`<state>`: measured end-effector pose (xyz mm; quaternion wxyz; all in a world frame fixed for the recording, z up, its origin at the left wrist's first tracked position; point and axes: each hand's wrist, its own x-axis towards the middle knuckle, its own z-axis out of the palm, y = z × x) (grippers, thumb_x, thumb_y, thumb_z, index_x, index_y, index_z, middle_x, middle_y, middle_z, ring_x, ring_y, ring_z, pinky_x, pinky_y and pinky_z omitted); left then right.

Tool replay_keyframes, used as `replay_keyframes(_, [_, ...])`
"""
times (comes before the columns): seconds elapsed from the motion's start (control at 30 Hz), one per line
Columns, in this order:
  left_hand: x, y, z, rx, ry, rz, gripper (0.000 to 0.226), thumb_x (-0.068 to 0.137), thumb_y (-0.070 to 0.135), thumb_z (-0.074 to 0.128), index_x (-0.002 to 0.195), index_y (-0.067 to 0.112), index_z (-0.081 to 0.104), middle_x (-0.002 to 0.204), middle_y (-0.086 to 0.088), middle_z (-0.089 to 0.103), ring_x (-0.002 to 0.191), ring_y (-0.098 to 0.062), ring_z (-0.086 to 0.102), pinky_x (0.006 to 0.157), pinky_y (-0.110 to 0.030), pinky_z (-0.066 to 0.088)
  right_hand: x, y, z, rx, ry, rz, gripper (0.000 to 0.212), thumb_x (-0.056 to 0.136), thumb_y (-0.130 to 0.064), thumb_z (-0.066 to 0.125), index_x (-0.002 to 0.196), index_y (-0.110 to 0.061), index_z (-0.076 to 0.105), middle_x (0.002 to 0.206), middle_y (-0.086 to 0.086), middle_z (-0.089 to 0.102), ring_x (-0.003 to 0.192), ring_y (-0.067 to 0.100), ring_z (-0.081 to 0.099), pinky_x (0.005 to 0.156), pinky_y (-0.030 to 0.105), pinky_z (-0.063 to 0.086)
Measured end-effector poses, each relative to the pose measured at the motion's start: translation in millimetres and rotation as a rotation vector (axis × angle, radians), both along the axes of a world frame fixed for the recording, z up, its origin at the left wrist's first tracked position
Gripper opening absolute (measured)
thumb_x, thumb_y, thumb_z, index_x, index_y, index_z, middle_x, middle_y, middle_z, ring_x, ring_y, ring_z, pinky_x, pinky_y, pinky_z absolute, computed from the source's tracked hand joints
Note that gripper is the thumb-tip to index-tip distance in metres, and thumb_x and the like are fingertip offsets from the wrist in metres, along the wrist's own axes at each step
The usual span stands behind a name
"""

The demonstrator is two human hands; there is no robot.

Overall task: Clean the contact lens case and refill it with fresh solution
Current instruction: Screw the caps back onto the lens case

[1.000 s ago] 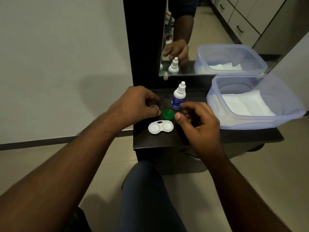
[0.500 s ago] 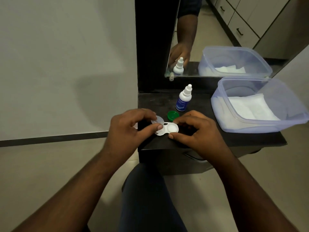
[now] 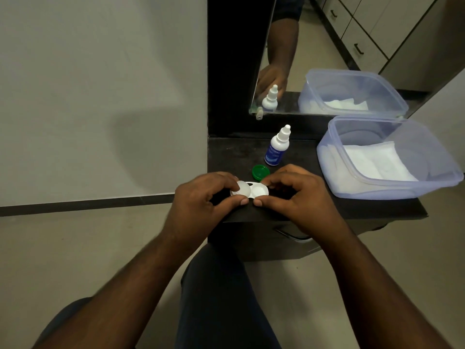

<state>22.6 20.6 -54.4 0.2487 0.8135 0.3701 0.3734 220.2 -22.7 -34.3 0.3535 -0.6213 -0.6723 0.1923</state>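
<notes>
Between both hands, at the near edge of the dark table (image 3: pixel 377 210): white contact lens case (image 3: pixel 256 190).

Left hand (image 3: pixel 201 200) pinching a round white cap (image 3: pixel 241 188) over the case's left well; right hand (image 3: pixel 299 197) pinching the case's right end, that well uncovered. Just behind: green cap (image 3: pixel 260 171), then upright solution bottle (image 3: pixel 276 147), blue label too blurred to read. Well right: clear tub (image 3: pixel 392 187) holding white tissue (image 3: pixel 375 159), far corner cut off. Mirror (image 3: pixel 327 46) behind, repeating bottle and tub.

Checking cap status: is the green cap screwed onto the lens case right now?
No, the green cap lies loose on the dark table, just behind the lens case.
</notes>
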Motion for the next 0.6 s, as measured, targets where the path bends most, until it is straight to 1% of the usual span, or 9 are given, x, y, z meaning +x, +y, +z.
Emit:
replay_keyframes(0.13, [-0.4,-1.4,-1.1,0.044,0.025,0.019,0.034,0.080,0.040,0.061,0.089,0.009,0.072,0.092,-0.006,0.073,0.092,-0.008,0.059,0.085,-0.011,0.044,-0.5,0.1,0.8,-0.003,-0.007,0.000,0.033,0.065,-0.026,0.084,0.094,-0.017,0.073,0.087,-0.009,0.061,0.081,0.007,0.060,0.070,0.017,0.049])
replay_keyframes(0.23, [-0.6,-3.0,-2.5,0.085,0.039,0.037,0.033,0.081,0.039,0.061,0.087,0.008,0.071,0.090,-0.007,0.072,0.088,-0.009,0.058,0.080,-0.020,0.048,-1.4,0.3,1.1,-0.004,-0.016,0.004,0.032,0.065,-0.026,0.084,0.094,-0.016,0.073,0.086,-0.011,0.060,0.081,0.006,0.059,0.070,0.015,0.048])
replay_keyframes(0.3, [0.7,-3.8,-3.4,0.108,0.058,0.051,0.034,0.082,0.039,0.061,0.087,0.006,0.071,0.089,-0.007,0.071,0.086,-0.009,0.057,0.078,-0.024,0.047,-1.5,0.6,1.6,-0.008,-0.016,0.002,0.032,0.065,-0.026,0.084,0.093,-0.016,0.073,0.085,-0.012,0.059,0.081,0.006,0.059,0.070,0.015,0.048])
replay_keyframes(0.33, [1.5,-4.0,-3.7,0.109,0.063,0.060,0.035,0.081,0.039,0.060,0.088,0.006,0.070,0.090,-0.007,0.071,0.086,-0.009,0.056,0.077,-0.024,0.047,-1.4,0.6,2.0,-0.009,-0.014,0.001,0.031,0.065,-0.026,0.084,0.093,-0.015,0.073,0.085,-0.012,0.059,0.081,0.006,0.059,0.070,0.016,0.048])
replay_keyframes(0.43, [2.9,-3.2,-6.0,0.101,0.069,0.076,0.035,0.081,0.040,0.061,0.089,0.007,0.070,0.090,-0.007,0.069,0.085,-0.008,0.054,0.075,-0.018,0.044,-1.5,0.1,2.6,-0.007,-0.001,0.003,0.030,0.065,-0.025,0.084,0.091,-0.014,0.073,0.085,-0.009,0.061,0.080,0.008,0.060,0.070,0.019,0.049])
replay_keyframes(0.53, [4.1,-1.7,-8.0,0.109,0.095,0.086,0.035,0.079,0.042,0.061,0.085,0.008,0.068,0.086,-0.006,0.066,0.081,-0.010,0.053,0.072,-0.017,0.040,-2.1,-0.1,2.3,-0.008,0.004,-0.005,0.030,0.065,-0.026,0.084,0.090,-0.015,0.073,0.084,-0.009,0.061,0.079,0.008,0.060,0.070,0.021,0.050])
replay_keyframes(0.6, [5.2,-0.6,-7.6,0.108,0.091,0.084,0.035,0.078,0.042,0.062,0.083,0.008,0.066,0.085,-0.006,0.065,0.080,-0.008,0.051,0.070,-0.017,0.039,-1.6,0.3,2.7,-0.010,0.002,-0.007,0.030,0.065,-0.027,0.084,0.090,-0.015,0.073,0.084,-0.008,0.062,0.079,0.008,0.060,0.069,0.021,0.051])
